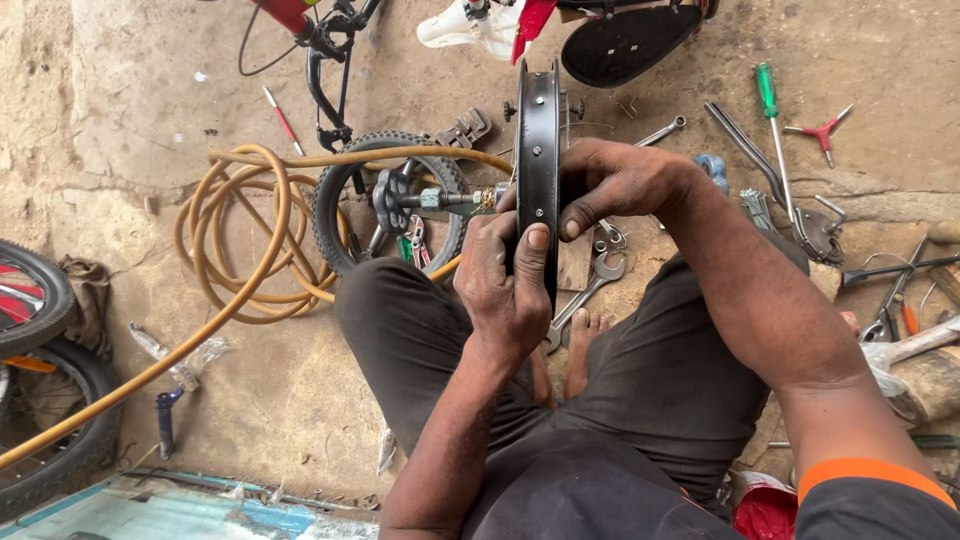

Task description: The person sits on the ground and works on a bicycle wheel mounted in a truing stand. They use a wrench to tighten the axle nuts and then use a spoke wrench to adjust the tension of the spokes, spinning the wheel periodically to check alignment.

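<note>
A black wheel rim is held edge-on: clamped at six o'clock by the left hand, fingers closed, and pinched at three o'clock by the right hand.

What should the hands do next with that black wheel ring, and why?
Probably turn the black rim a little. Both the left hand and the right hand grip it upright on edge, and the axle sticks out to one side, so a small turn would likely bring the next stretch under the thumbs.
</note>
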